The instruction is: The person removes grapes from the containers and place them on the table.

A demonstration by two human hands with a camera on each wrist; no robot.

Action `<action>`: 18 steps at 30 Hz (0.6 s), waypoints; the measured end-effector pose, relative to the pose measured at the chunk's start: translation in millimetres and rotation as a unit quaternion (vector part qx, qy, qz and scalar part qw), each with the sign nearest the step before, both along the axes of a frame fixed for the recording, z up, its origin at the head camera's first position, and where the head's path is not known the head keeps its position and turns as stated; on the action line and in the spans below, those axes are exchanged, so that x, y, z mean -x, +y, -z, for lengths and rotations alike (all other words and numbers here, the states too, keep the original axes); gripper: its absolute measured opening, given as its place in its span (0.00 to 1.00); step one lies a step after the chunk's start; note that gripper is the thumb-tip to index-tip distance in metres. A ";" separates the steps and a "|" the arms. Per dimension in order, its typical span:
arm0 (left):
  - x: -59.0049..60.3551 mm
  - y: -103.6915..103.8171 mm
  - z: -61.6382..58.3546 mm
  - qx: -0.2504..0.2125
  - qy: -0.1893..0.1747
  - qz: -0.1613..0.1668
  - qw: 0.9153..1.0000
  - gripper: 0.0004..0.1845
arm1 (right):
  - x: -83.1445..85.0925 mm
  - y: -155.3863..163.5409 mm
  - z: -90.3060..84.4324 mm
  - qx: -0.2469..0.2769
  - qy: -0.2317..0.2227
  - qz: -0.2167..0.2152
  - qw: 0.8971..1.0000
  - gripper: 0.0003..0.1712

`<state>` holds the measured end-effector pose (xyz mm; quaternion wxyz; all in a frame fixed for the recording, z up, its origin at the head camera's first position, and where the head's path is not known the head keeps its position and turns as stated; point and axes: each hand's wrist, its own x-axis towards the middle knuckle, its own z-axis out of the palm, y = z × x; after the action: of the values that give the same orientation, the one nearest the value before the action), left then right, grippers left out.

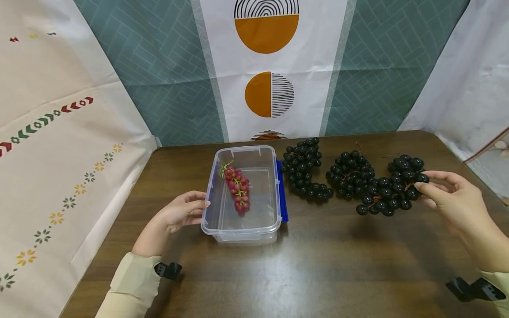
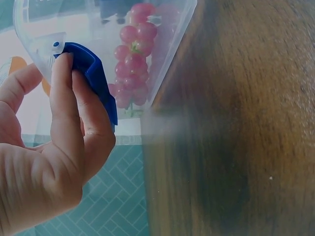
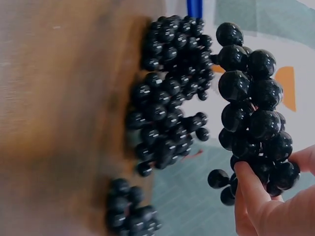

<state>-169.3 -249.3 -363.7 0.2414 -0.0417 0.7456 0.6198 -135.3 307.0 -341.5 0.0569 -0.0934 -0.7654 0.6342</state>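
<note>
From the head view, the left hand rests against the left rim of a clear plastic container that stands on the dark wooden surface. Inside it lies a bunch of red grapes, stretched along the container's length. A blue clip runs along the container's right side. The left wrist view adds what the head view hides: the left hand's fingers curl round a second blue clip on the container's near edge, gripping it, with the red grapes visible through the clear wall just behind.

The right hand pinches the rightmost bunch of black grapes at its right end. The head view leaves it unclear whether this bunch lies on the surface; the right wrist view shows it lifted clear, hanging from the fingers, apart from the bunches behind. Two more black bunches lie on the surface, a middle bunch and a bunch beside the container, well apart from the left hand.
</note>
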 end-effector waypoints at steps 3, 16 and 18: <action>0.5 -0.5 0.3 0.002 0.000 0.002 1.000 0.27 | -7.6 6.3 6.9 -0.048 -0.021 0.017 0.998 0.13; 1.3 -0.4 1.5 0.011 0.001 0.003 1.000 0.28 | 0.3 79.1 97.0 -0.061 -0.041 0.052 0.996 0.19; 1.0 -0.3 0.8 0.012 0.002 0.005 1.000 0.28 | -5.1 71.6 90.7 -0.027 -0.046 0.053 0.997 0.17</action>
<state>-170.2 -249.6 -364.5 0.2425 -0.0402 0.7533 0.6100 -130.2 378.6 -432.2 0.0578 -0.1607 -0.7783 0.6043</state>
